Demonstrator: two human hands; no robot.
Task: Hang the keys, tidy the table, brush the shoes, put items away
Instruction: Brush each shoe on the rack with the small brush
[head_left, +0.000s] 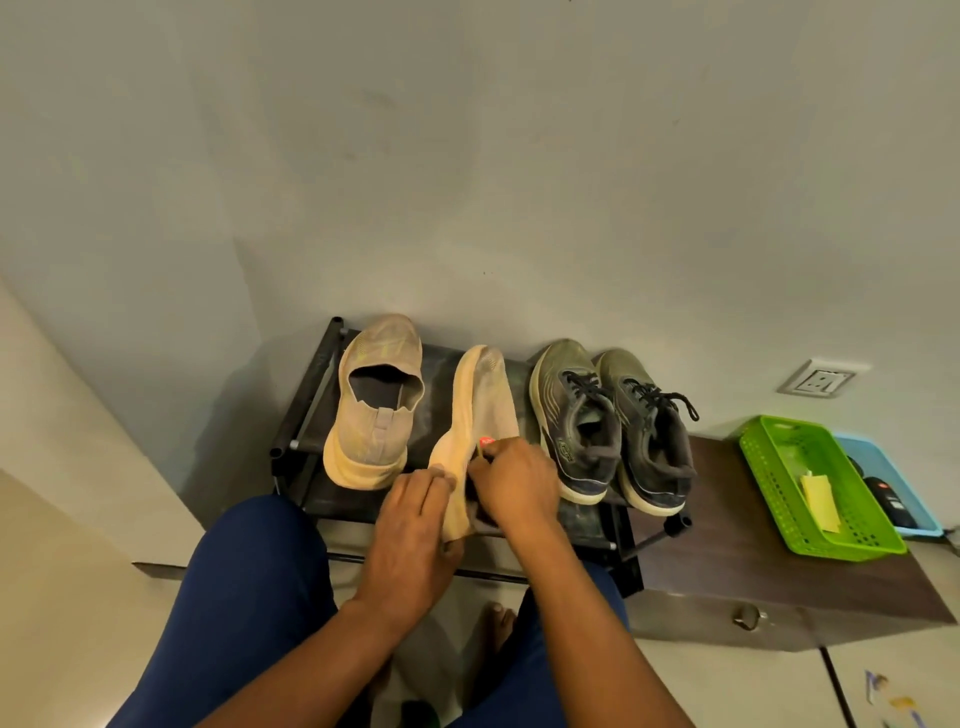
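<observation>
Beige knit slip-on shoe (480, 415) tipped on its side at the front edge of the black shoe rack (306, 410), sole toward its upright twin (376, 400) at the rack's left end. Left hand (415, 525) curled round the heel end, gripping sole and upper together. Right hand (511, 483) closed on a small brush (485, 444), mostly hidden; only a red tip shows, against the sole edge. Judged light; knit upper soft and collapsible, foam sole springy yet firmer. Best held at heel or sole, never by the knit alone. Dark lace-up trainers (613, 421) at the rack's right end
</observation>
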